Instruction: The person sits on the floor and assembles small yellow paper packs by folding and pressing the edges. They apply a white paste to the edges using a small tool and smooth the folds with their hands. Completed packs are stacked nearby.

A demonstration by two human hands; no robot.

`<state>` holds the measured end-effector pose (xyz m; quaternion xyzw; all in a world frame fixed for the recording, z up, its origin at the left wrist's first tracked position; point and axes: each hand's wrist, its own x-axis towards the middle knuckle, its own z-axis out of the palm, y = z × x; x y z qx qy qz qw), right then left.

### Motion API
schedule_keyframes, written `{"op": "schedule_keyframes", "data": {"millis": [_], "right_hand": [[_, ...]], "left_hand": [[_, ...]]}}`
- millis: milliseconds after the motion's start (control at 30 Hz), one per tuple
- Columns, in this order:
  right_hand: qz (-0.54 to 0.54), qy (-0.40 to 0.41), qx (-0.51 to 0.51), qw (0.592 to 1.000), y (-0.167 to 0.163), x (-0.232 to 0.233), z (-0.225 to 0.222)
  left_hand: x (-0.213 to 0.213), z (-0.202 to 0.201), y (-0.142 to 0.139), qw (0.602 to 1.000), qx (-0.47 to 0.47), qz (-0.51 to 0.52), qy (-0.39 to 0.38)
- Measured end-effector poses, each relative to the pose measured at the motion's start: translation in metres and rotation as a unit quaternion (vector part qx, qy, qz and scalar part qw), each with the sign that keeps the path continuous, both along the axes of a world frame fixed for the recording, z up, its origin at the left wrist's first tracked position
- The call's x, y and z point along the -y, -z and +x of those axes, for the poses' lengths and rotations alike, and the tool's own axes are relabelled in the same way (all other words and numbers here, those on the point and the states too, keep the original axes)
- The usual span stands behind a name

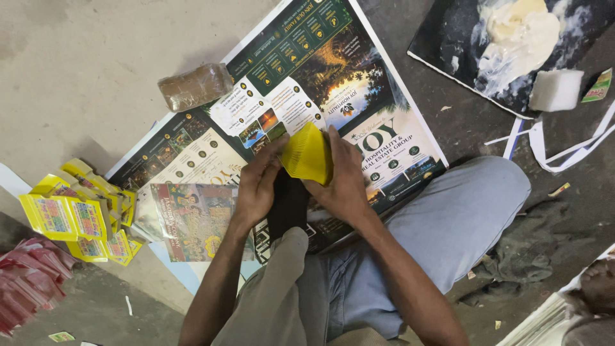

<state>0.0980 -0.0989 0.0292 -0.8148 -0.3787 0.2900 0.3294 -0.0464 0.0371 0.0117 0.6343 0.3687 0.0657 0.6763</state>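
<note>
Both forearms reach over the knees; the left hand [256, 186] and right hand [343, 182] have fingers clamped on a yellow paper packet [307, 154] above the glossy poster [384, 138]; pressing its folds evenly should keep it neat.

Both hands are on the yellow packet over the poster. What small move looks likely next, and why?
Probably pressing the fold flat: the left hand and right hand pinch the yellow packet from both sides, and it bulges open above the poster. Finished-looking packets lie piled to the left.
</note>
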Motion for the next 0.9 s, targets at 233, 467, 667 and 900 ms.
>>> {"op": "schedule_keyframes", "data": {"millis": [233,467,667,900], "right_hand": [[0.04,0.005,-0.109,0.993,0.0,-0.001,0.003],[-0.013,0.034,0.002,0.999,-0.003,0.004,-0.005],[-0.008,-0.059,0.087,0.994,-0.012,0.007,-0.053],[0.023,0.063,0.07,0.995,0.004,-0.004,-0.015]], "left_hand": [[-0.035,0.021,-0.003,0.961,0.014,0.151,0.233],[-0.028,0.025,-0.01,0.967,0.024,0.175,0.186],[-0.027,0.027,-0.001,0.95,0.058,0.241,0.189],[-0.011,0.025,-0.002,0.953,0.019,0.279,0.115]]}}
